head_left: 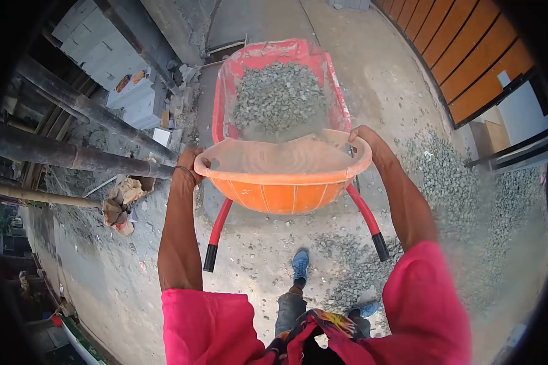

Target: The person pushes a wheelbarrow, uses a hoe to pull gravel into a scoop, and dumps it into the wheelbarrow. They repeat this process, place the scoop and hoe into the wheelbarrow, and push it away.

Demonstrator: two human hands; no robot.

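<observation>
Over dusty concrete [389, 79], the left hand [189, 163] and right hand [362, 135], fingers clamped on the orange basin [280, 193], should tilt it evenly into the red wheelbarrow [221, 91].

Shirt [426, 292]: bright pink, with loose short sleeves ending above the elbows.
Left wrist: a thin dark band [185, 171] circles it.
Hands: left hand [189, 159] and right hand [362, 135] bare, forearms too.
Trousers [289, 310]: dusty grey-blue denim, narrow at the ankle.
Shoes: blue trainers, left shoe [299, 263] and right shoe [365, 309] alike.
Front cloth [326, 325]: patterned red, yellow and dark fabric.
</observation>
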